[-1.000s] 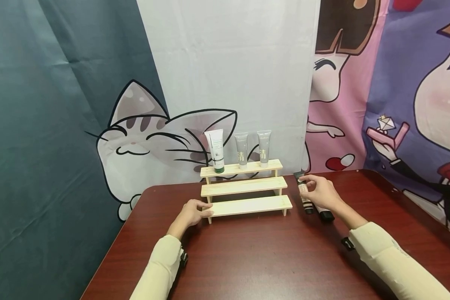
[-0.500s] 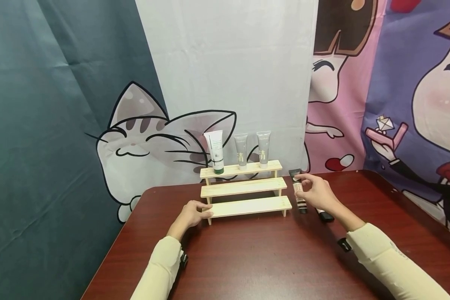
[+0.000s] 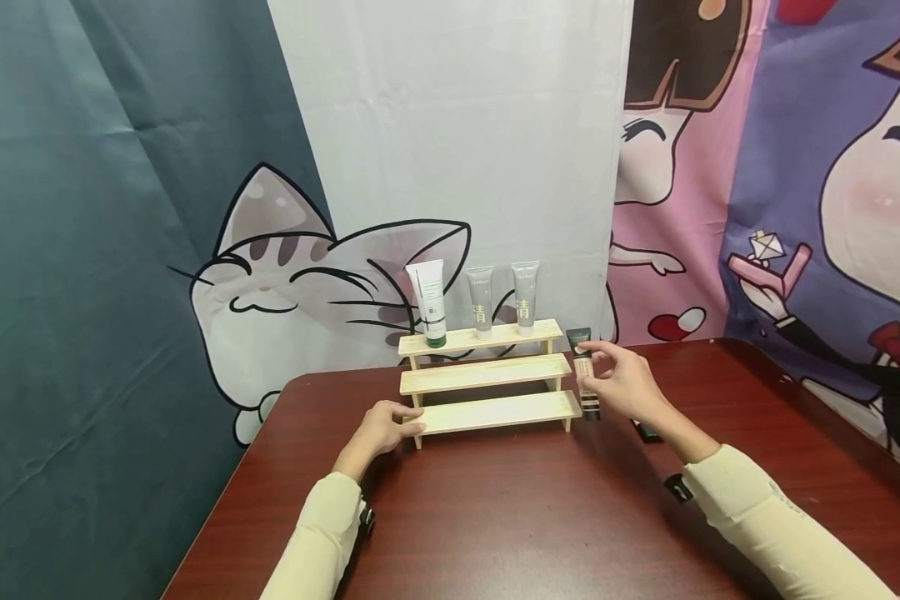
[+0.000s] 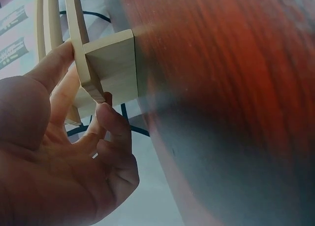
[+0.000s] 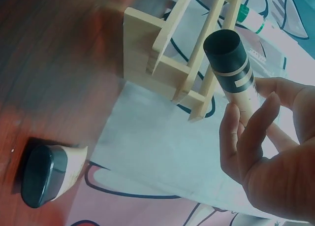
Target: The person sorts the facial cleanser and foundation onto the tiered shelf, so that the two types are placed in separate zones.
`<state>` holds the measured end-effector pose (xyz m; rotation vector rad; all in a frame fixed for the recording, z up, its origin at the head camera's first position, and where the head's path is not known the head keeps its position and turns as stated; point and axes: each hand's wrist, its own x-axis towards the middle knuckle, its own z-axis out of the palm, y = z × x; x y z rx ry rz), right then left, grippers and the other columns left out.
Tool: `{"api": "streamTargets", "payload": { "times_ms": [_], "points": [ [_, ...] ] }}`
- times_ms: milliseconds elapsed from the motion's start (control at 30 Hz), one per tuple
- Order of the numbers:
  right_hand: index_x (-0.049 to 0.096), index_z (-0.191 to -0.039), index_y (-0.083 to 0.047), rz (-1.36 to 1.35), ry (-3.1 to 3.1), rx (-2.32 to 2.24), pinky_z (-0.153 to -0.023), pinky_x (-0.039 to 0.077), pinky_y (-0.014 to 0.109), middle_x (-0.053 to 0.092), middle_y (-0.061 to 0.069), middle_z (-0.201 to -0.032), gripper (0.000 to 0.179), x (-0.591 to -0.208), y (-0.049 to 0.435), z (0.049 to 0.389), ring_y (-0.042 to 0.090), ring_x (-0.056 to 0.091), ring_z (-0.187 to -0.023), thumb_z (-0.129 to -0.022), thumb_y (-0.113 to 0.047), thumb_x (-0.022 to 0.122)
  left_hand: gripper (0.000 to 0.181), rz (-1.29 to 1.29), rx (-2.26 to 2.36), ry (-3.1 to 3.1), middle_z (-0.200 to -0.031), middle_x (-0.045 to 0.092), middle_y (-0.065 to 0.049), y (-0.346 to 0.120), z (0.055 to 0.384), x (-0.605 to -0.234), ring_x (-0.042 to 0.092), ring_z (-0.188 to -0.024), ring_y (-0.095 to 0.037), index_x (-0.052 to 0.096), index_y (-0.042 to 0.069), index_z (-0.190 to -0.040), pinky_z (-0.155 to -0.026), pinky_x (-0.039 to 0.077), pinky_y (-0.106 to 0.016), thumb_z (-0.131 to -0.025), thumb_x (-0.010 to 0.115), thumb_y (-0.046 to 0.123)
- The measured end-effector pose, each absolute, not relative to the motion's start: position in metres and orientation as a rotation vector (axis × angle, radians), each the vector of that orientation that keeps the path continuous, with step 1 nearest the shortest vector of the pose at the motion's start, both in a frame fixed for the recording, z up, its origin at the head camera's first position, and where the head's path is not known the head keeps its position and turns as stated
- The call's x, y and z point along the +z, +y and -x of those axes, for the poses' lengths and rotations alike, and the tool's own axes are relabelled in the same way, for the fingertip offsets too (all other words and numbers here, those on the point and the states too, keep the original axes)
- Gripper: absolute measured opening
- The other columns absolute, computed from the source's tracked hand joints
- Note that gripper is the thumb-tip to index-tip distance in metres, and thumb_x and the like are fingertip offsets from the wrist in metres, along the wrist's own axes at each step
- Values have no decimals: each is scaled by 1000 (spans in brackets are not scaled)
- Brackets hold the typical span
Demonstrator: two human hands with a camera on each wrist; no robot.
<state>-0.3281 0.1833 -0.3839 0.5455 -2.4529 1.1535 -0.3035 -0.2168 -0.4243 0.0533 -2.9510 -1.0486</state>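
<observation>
In the head view my left hand [image 3: 378, 429] pinches the left end of the lowest step of a three-step wooden display rack [image 3: 495, 412]. The left wrist view shows thumb and fingers on either side of that board [image 4: 84, 63]. My right hand [image 3: 628, 385] holds a slim beige-and-black squeeze tube [image 3: 584, 367] between thumb and fingers, beside the rack's right end. Its black cap [image 5: 226, 51] points down, raised off the table in the right wrist view. On the top step stand a white tube with a green cap [image 3: 431, 302] and two grey tubes [image 3: 481, 300].
Another tube with a black cap [image 5: 44, 176] lies on the reddish-brown table [image 3: 495, 517], partly hidden behind my right hand in the head view. A printed cloth backdrop [image 3: 480, 125] hangs right behind the table.
My right hand has carried the beige-and-black tube left, from beside the other black-capped tube to the rack's right end. The left hand keeps its grip on the lowest step.
</observation>
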Motion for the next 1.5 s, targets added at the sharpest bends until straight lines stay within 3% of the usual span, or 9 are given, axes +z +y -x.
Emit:
{"api": "streamTargets", "payload": {
  "times_ms": [200, 733, 1233, 1500],
  "points": [
    [64, -126, -7, -544, -2417, 1172, -50, 51, 26, 67, 23, -104, 49, -379, 178, 326, 29, 73, -73, -79, -3, 78, 29, -59, -1068, -2949, -132, 59, -18, -218, 304, -424, 49, -130, -38, 78, 19, -114, -106, 42, -50, -85, 80, 23],
    [65, -127, -5, -609, -2335, 1240, -48, 49, 25, 66, 21, -101, 53, -376, 165, 324, 25, 71, -70, -77, 2, 81, 28, -64, -1056, -2941, -130, 61, -17, -216, 303, -427, 50, -129, -37, 79, 20, -111, -105, 42, -49, -83, 82, 23],
    [65, -129, -7, -654, -2271, 1298, -60, 55, 24, 69, 21, -100, 55, -375, 146, 324, 25, 71, -74, -77, 3, 81, 27, -38, -1051, -2937, -130, 62, -17, -217, 304, -425, 51, -128, -37, 79, 19, -110, -105, 43, -49, -83, 82, 23],
    [64, -131, -9, -651, -2236, 1413, -43, 53, 31, 64, 28, -112, 55, -376, 136, 321, 28, 72, -77, -79, 0, 80, 27, -54, -1063, -2932, -129, 63, -15, -218, 303, -426, 52, -128, -36, 79, 20, -110, -105, 43, -48, -83, 82, 23]
  ]
}}
